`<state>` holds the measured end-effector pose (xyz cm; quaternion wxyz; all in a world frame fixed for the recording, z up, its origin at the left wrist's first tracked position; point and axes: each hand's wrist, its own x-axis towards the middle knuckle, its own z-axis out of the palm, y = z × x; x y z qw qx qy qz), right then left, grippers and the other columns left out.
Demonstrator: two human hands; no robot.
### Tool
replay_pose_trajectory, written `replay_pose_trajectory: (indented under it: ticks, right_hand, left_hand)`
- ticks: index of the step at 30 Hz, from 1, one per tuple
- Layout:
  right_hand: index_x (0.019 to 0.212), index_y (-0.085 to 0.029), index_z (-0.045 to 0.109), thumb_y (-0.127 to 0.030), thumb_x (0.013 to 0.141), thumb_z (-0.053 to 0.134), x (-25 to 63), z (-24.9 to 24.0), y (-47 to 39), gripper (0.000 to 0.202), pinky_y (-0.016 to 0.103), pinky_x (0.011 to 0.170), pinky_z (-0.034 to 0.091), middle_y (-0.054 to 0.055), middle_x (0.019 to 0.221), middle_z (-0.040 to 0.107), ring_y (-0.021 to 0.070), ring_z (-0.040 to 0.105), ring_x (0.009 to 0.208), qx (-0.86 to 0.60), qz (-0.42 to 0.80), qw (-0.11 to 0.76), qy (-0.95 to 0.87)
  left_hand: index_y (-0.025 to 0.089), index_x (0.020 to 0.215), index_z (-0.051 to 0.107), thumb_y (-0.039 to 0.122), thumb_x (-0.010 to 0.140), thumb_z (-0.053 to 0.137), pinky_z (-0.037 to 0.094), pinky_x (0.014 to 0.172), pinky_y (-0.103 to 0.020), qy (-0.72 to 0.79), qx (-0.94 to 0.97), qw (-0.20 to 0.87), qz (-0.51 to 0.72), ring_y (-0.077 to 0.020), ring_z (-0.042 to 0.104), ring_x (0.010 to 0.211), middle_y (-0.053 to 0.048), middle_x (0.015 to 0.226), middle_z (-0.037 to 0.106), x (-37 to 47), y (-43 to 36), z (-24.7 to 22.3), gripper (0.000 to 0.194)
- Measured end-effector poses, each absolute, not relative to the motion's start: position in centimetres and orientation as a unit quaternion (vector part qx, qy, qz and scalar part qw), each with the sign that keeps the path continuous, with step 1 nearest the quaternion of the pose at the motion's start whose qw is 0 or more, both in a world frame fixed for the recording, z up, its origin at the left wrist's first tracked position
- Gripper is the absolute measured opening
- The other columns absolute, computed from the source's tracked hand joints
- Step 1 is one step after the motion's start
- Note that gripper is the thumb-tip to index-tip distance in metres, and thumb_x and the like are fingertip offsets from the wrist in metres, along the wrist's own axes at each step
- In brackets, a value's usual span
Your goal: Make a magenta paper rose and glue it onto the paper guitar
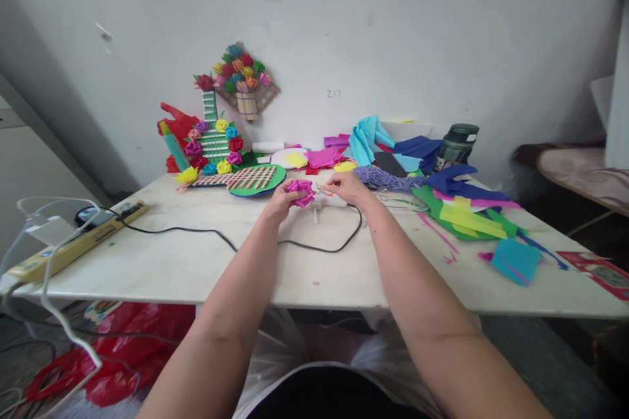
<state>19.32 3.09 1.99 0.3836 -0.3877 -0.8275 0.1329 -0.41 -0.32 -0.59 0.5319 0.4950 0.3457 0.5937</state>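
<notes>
My left hand (280, 203) is closed around a magenta crepe-paper flower (301, 192) above the middle of the table. Just right of it, my right hand (348, 187) has its thumb and fingers pinched together. Something small and pale is near those fingertips, too small to name. Below the hands lies a white glue gun (334, 201) on the table, its nozzle and stand toward the flower. From its back end a black cord (314, 249) loops to the left.
A power strip (98, 236) lies at the left edge. Guitar-shaped crafts with paper flowers (216, 144) stand behind. Coloured paper (462, 216), purple yarn (388, 178) and a dark green bottle (457, 144) are at right. A red bag (132, 340) sits below.
</notes>
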Motion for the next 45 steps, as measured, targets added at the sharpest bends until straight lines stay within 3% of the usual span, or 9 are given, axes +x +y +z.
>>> replay_pose_trajectory:
  ticks: [3,9,34,45]
  right_hand:
    - [0.071,-0.015,0.074,-0.021,0.076,0.062,19.3,1.9,3.2,0.015,0.023,0.062,0.039,0.004,0.070,0.069,0.0132,0.056,0.065,-0.343,0.157,0.407,-0.832]
    - [0.080,-0.016,0.077,-0.035,0.079,0.062,19.3,2.1,2.7,0.025,0.022,0.051,0.031,0.001,0.059,0.064,0.0118,0.052,0.057,-0.374,0.177,0.380,-0.827]
    - [0.062,-0.013,0.069,-0.034,0.074,0.060,18.9,1.2,3.2,0.026,0.022,0.055,0.037,0.001,0.057,0.061,0.0113,0.052,0.055,-0.323,0.228,0.397,-0.828]
    - [0.060,-0.013,0.068,-0.035,0.075,0.058,18.8,1.1,3.1,0.028,0.021,0.053,0.034,0.001,0.056,0.060,0.0101,0.049,0.054,-0.341,0.222,0.392,-0.825]
  left_hand:
    - [0.014,0.080,0.063,0.012,0.045,0.078,0.048,0.053,-0.021,0.338,0.490,0.540,0.595,-0.0129,0.063,0.059,0.000,0.069,0.066,-0.5,-0.3,-0.7,0.038]
    - [0.014,0.082,0.062,0.011,0.049,0.076,0.049,0.055,-0.021,0.328,0.495,0.548,0.589,-0.0113,0.063,0.059,0.001,0.068,0.065,-0.6,-0.3,-0.7,0.037]
    - [0.014,0.084,0.062,0.010,0.049,0.076,0.053,0.066,-0.028,0.309,0.498,0.576,0.570,-0.0203,0.069,0.072,-0.003,0.074,0.068,-0.8,-0.2,-1.0,0.038]
    - [0.015,0.080,0.059,0.009,0.049,0.075,0.053,0.063,-0.026,0.313,0.492,0.575,0.573,-0.0168,0.068,0.066,0.000,0.071,0.067,-0.7,-0.3,-1.0,0.035]
